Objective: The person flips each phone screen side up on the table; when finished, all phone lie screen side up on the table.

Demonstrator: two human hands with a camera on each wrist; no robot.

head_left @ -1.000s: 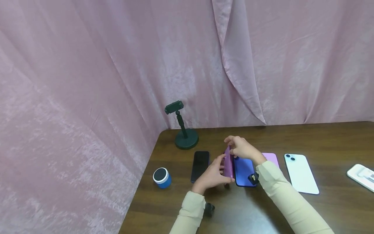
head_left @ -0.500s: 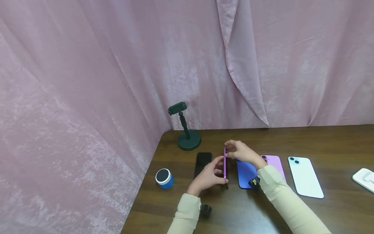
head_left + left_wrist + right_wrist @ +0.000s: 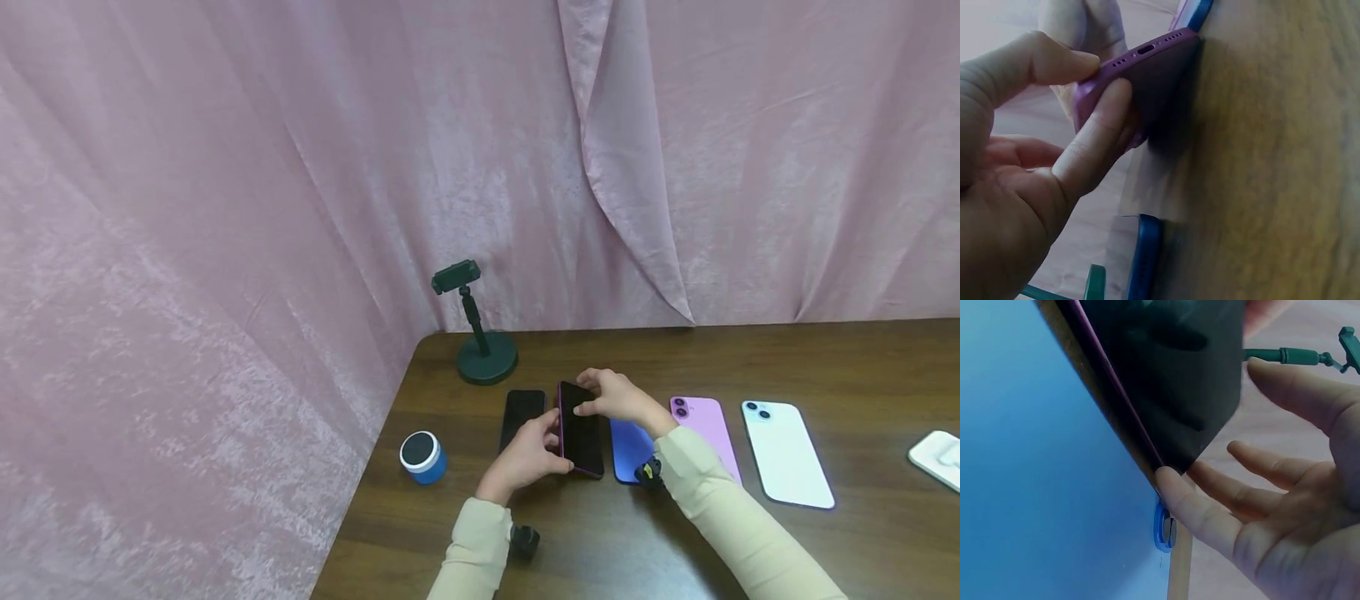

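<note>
My left hand (image 3: 525,457) pinches the near end of a purple-edged phone (image 3: 582,437) between thumb and fingers. In the left wrist view its charging port end (image 3: 1146,50) faces the camera, and the phone tilts off the table. The dark screen faces up. At the far end, my right hand (image 3: 622,402) touches the corner with a fingertip (image 3: 1171,478), while its other fingers are spread and the thumb looks apart from the glass. A blue phone (image 3: 630,446) lies right beside it, partly behind the right forearm. To the left lies a dark-screened phone (image 3: 522,412), partly covered by my left hand.
On the right lie a lilac phone (image 3: 705,425), a pale phone (image 3: 787,454) and a white phone-like item (image 3: 937,458). A green stand (image 3: 486,357) is at the back left. A blue jar (image 3: 423,458) with a dark-topped lid sits near the table's left edge.
Held on edge before, the purple phone has turned and leaned over so that its dark screen faces up. Both hands have shifted slightly left and lower with it.
</note>
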